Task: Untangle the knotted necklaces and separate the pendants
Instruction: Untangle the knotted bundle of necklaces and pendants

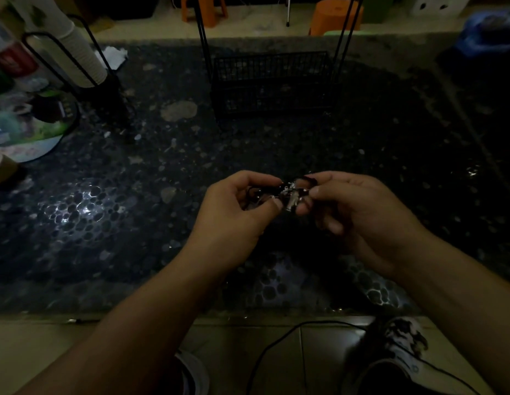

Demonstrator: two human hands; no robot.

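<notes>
Both hands, left [233,203] and right [353,206], pinch the knotted necklaces [288,193] above the tabletop [134,209].
Dim light hides individual cords and pendants.

Two hands [290,212], one wire basket [272,84]

The knotted necklaces [288,192] are a small dim tangle between the left hand [233,212] and right hand [356,212]; how many cords or pendants it has is too small and dark to tell. Fingertips of both hands cover parts of it. At the bench's [419,172] far left corner, the bottles [8,58] and a stack of cups [74,49] are blurred and cut by the picture's edge. The wire basket [272,81] at the far edge is too dark to see into. A blue thing [487,32] at the far right is blurred
</notes>
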